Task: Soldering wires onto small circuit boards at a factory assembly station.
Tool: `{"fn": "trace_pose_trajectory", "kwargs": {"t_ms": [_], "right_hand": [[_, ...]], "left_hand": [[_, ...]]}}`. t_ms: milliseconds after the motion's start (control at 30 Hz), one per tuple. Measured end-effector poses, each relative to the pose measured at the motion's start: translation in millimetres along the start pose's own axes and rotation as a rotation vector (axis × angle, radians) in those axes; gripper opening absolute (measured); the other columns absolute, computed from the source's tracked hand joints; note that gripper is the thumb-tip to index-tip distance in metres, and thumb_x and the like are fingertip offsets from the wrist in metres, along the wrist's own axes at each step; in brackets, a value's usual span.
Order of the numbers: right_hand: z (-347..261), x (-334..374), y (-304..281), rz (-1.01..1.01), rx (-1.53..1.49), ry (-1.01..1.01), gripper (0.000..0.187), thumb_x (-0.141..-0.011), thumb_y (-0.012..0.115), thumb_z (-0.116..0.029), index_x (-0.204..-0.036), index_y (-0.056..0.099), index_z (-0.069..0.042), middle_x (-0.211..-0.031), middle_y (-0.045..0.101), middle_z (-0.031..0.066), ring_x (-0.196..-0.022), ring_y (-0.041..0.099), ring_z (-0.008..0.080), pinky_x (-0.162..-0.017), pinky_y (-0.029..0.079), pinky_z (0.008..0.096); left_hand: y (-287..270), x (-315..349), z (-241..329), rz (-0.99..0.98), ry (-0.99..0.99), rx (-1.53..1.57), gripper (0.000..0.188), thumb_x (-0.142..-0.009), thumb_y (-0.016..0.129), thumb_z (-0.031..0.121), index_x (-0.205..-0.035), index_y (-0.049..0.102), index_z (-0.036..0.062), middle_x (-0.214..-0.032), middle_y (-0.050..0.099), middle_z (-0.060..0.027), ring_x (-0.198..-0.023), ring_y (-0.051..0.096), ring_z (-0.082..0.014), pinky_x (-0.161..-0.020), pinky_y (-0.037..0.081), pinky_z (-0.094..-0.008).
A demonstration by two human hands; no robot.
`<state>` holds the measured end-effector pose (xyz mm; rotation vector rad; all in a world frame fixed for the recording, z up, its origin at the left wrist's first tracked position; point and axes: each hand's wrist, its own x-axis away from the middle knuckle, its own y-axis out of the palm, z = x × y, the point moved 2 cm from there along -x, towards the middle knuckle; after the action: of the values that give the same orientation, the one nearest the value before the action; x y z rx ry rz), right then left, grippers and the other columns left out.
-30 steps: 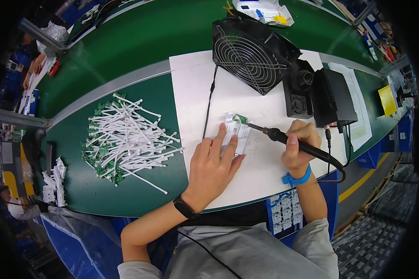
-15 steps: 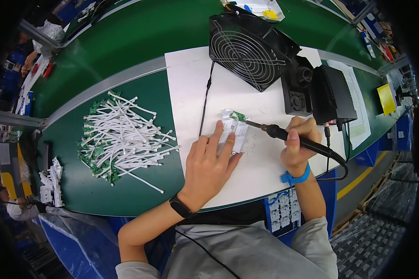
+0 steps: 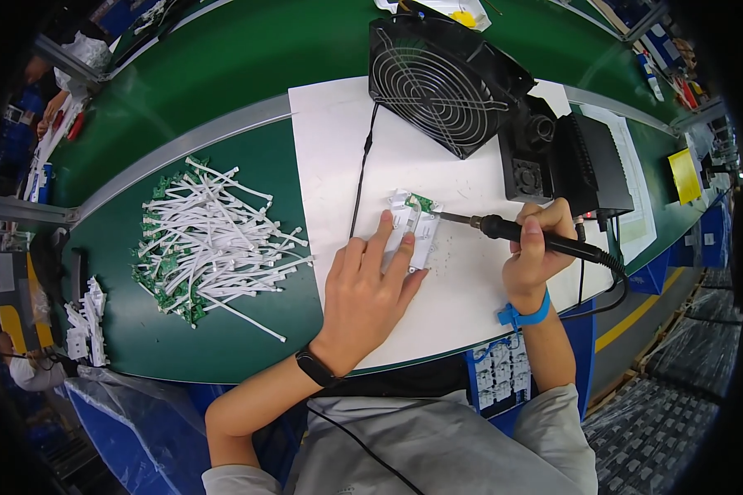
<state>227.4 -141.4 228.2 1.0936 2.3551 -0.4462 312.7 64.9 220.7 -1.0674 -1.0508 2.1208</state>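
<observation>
Evidently the white plastic housing (image 3: pixel 423 247) is the centre of the work; it lies flat on the white sheet (image 3: pixel 330 140), slightly tilted in plan, with a small green circuit board (image 3: pixel 422 202) at its far end and a white lead running down from the board; the tip of the soldering iron (image 3: pixel 504 228) sits at the board's right edge, though whether metal meets metal I cannot tell. To do this well, I would judge, the housing should stay pinned so that the board cannot creep; the tip is best laid on the joint at a low slant, briefly, and kept clear of the plastic and the nearby fingertips.

As for the grip, the left hand (image 3: pixel 367 285) is spread rather than clenched, its fingertips pressing the housing down from above; the right hand (image 3: pixel 537 252) is closed round the iron's dark handle, pen-fashion, thumb on top.

Farther out, a large black fan (image 3: pixel 437 91) stands beyond the housing, with a smaller black unit (image 3: pixel 527 165) and a black box (image 3: pixel 594 165) to its right; on the green desk (image 3: pixel 165 346) at left lies a heap of white leads (image 3: pixel 223 239) with green boards among them; further left are white plastic parts (image 3: pixel 91 322).
</observation>
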Motion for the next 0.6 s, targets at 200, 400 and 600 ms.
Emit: {"fn": "trace_pose_trajectory", "kwargs": {"t_ms": [200, 400, 600], "right_hand": [[1.5, -0.7, -4.1, -0.002, 0.009, -0.11, 0.029, -0.096, 0.06, -0.016, -0.076, 0.044, -0.003, -0.058, 0.048, 0.0059, -0.05, 0.04, 0.0085, -0.049, 0.029, 0.0259], [-9.7, -16.7, -22.5, 0.191, 0.1, -0.181, 0.025, -0.098, 0.056, -0.018, -0.083, 0.045, -0.002, -0.062, 0.048, 0.0055, -0.051, 0.042, 0.0077, -0.047, 0.032, 0.0237], [-29.1, -53.0, -63.8, 0.391, 0.346, -0.253, 0.019, -0.104, 0.055, -0.01, -0.087, 0.052, -0.002, -0.074, 0.049, 0.0025, -0.06, 0.044, 0.0075, -0.054, 0.034, 0.0234]], "left_hand": [[0.1, 0.4, -0.9, -0.002, -0.001, 0.006, 0.046, -0.075, 0.088, 0.019, -0.116, 0.075, 0.0031, -0.135, 0.065, -0.02, -0.088, 0.06, -0.029, -0.077, 0.052, -0.0374], [-1.4, 0.1, -2.6, 0.011, 0.009, 0.03, 0.046, -0.075, 0.088, 0.019, -0.116, 0.075, 0.0028, -0.134, 0.065, -0.02, -0.089, 0.06, -0.0294, -0.077, 0.052, -0.0382], [-1.7, 3.5, -3.2, 0.017, 0.015, 0.048, 0.047, -0.075, 0.088, 0.02, -0.117, 0.074, 0.0026, -0.135, 0.065, -0.0201, -0.09, 0.06, -0.0298, -0.079, 0.052, -0.0388]]}}
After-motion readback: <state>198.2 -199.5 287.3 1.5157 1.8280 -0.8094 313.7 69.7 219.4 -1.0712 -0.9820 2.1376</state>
